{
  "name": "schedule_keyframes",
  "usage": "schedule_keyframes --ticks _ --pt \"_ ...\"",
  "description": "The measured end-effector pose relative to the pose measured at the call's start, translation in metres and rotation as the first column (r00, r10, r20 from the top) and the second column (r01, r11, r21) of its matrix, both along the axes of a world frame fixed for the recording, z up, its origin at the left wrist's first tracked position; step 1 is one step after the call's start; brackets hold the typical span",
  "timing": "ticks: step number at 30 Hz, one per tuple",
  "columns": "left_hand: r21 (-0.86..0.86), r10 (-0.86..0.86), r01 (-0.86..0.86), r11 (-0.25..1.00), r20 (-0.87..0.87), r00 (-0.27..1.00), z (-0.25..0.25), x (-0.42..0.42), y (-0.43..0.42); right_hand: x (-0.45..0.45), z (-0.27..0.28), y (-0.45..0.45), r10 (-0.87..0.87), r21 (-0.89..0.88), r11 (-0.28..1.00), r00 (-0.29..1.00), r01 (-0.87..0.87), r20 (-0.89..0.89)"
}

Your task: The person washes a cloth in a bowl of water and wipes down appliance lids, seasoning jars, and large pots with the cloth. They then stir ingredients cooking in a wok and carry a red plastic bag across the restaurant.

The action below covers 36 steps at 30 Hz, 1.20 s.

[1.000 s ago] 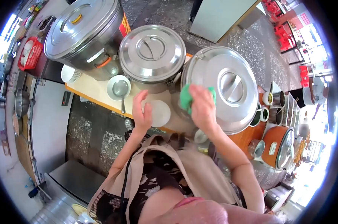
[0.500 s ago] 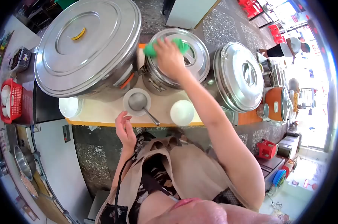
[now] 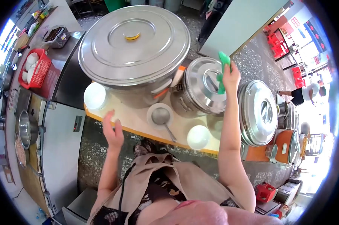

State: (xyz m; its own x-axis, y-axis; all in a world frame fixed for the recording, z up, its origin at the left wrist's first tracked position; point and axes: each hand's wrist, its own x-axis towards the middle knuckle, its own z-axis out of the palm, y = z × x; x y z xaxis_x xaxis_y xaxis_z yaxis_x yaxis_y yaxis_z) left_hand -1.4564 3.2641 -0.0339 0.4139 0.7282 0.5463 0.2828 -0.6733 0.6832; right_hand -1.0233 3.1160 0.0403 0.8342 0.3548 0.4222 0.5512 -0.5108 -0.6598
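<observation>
My right hand (image 3: 231,77) grips a green cloth (image 3: 224,60), held up at the right edge of the middle steel pot's lid (image 3: 204,80). Part of the cloth hangs below my fingers, over the lid; I cannot tell if it touches. My left hand (image 3: 113,132) is empty, fingers apart, at the table's front edge, below a stack of white bowls (image 3: 95,96). Between my hands, a steel ladle (image 3: 161,116) rests in a white bowl (image 3: 149,120). Right of it stands another white bowl (image 3: 198,137). A large lidded pot (image 3: 105,48) stands behind.
A third lidded pot (image 3: 258,112) and an orange-brown pot (image 3: 285,146) stand to the right. On the left counter are a red basket (image 3: 40,75) of white bowls and a steel basin (image 3: 24,129). Another person (image 3: 308,93) is far off at right.
My right hand has moved with the green cloth from the lid's left part to its right edge. My left hand has shifted left, away from the ladle bowl. The view has turned left.
</observation>
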Motion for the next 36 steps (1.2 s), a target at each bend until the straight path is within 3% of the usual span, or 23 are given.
schedule_keyframes --ticks 3,7,8,10,11,12,13,15,16,17,19,20,21,22,23,25,28,30,31,33,34,35,36 --pt "0.115 0.046 -0.058 0.992 0.106 0.993 0.041 0.011 0.074 -0.075 0.083 0.049 0.181 0.179 0.964 0.978 -0.197 0.102" --pt "0.059 -0.015 0.002 0.998 0.220 0.975 0.061 0.033 0.201 -0.117 0.088 0.133 0.429 -0.233 0.902 0.815 -0.363 0.389" --pt "0.041 -0.111 0.105 0.994 0.192 0.975 0.057 0.037 0.225 -0.117 0.068 0.151 0.576 -0.404 0.798 0.762 -0.447 0.296" --pt "0.002 -0.323 0.326 0.946 0.137 0.937 0.051 0.052 0.279 -0.110 0.051 0.170 0.575 -0.503 0.742 0.806 -0.444 0.138" --pt "-0.183 -0.366 0.443 0.877 0.342 0.865 0.047 0.055 0.282 -0.070 0.025 0.178 0.589 -0.487 0.754 0.782 -0.441 0.204" --pt "0.059 -0.329 0.324 0.944 0.114 0.937 0.044 0.053 0.289 -0.035 0.009 0.191 0.601 -0.479 0.761 0.754 -0.437 0.266" --pt "0.024 -0.334 0.335 0.942 0.180 0.925 0.048 0.054 0.285 -0.040 0.029 0.225 0.350 -0.399 0.878 0.923 -0.264 0.159" --pt "-0.024 -0.329 0.334 0.942 0.129 0.936 0.061 0.052 0.283 -0.002 0.028 0.310 0.328 -0.646 0.760 0.900 -0.071 0.286" --pt "-0.039 -0.337 0.345 0.938 0.134 0.932 0.064 0.052 0.283 0.007 0.032 0.366 0.352 -0.778 0.618 0.924 -0.109 0.151" --pt "-0.041 -0.353 0.362 0.931 0.141 0.925 0.062 0.052 0.286 -0.026 0.041 0.410 0.305 -0.731 0.660 0.951 -0.173 0.051" --pt "-0.056 -0.385 0.404 0.913 0.207 0.899 0.057 0.050 0.288 -0.108 0.018 0.476 0.598 -0.724 0.632 0.768 -0.276 0.229" --pt "-0.075 -0.399 0.420 0.904 0.204 0.894 0.056 0.050 0.284 -0.159 -0.005 0.484 0.565 -0.377 0.804 0.788 -0.459 0.247" --pt "-0.170 -0.346 0.442 0.881 0.406 0.846 0.057 0.051 0.282 -0.223 0.026 0.453 0.684 -0.426 0.672 0.729 -0.606 0.041" --pt "-0.256 -0.254 0.473 0.843 0.585 0.770 0.058 0.051 0.282 -0.262 0.041 0.408 0.788 -0.526 0.584 0.587 -0.619 0.185" --pt "-0.151 -0.299 0.490 0.859 0.628 0.718 0.057 0.047 0.290 -0.285 0.058 0.366 0.802 -0.442 0.534 0.597 -0.721 -0.006" --pt "-0.134 -0.298 0.443 0.886 0.568 0.767 0.067 0.049 0.313 -0.296 0.073 0.291 0.666 -0.525 0.564 0.727 -0.637 -0.166" --pt "-0.061 -0.320 0.399 0.915 0.493 0.809 0.078 0.065 0.323 -0.228 0.036 0.201 0.253 -0.582 0.799 0.963 -0.152 0.096" --pt "-0.126 -0.415 0.444 0.887 0.203 0.887 0.079 0.073 0.318 -0.153 0.034 0.201 0.042 -0.481 0.873 0.972 0.077 0.231" --pt "-0.128 -0.406 0.459 0.879 0.301 0.863 0.076 0.076 0.320 -0.098 0.018 0.220 -0.024 -0.456 0.874 0.952 0.169 0.306" --pt "-0.143 -0.404 0.441 0.886 0.226 0.886 0.078 0.072 0.319 -0.003 0.021 0.302 -0.055 -0.663 0.747 0.998 0.045 0.006" --pt "-0.146 -0.395 0.415 0.898 0.151 0.906 0.080 0.072 0.319 -0.020 0.035 0.364 -0.009 -0.706 0.707 0.999 0.037 0.044" --pt "-0.138 -0.381 0.401 0.906 0.151 0.912 0.080 0.076 0.321 -0.022 0.020 0.417 0.341 -0.817 0.572 0.885 0.071 0.316" --pt "-0.152 -0.390 0.432 0.889 0.242 0.889 0.078 0.078 0.323 -0.072 0.027 0.460 0.566 -0.889 0.450 0.797 -0.084 0.212"
